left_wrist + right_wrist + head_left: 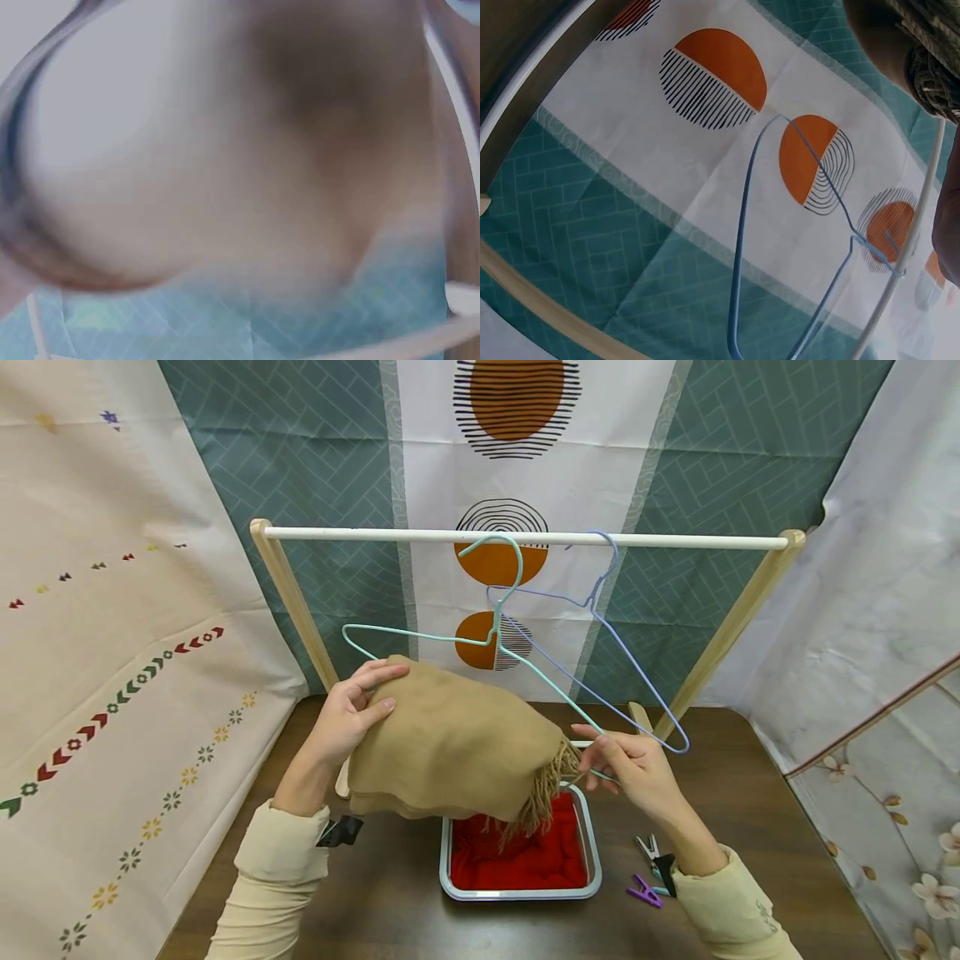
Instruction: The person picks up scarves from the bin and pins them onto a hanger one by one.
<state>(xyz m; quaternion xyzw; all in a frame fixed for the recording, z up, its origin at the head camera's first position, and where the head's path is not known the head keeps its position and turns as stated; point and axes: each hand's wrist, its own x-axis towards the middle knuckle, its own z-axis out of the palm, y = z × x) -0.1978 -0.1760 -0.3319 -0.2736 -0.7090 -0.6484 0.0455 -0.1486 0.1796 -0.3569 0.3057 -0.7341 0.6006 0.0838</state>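
"Left hand (351, 712) pinches that tan fringed cloth (453, 739), see?"
"Yes, above the tray (521, 894). And the right hand (637, 768)?"
"Holding the mint hanger (497, 625) by its end, rightward above the tray."

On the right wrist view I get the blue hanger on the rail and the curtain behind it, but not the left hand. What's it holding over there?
Observer: The left hand pinches the tan cloth near its upper left edge.
Operator: Good. Any second hanger I'm missing?
Observer: Yes, a mint-green hanger; the right hand holds it at its right corner.
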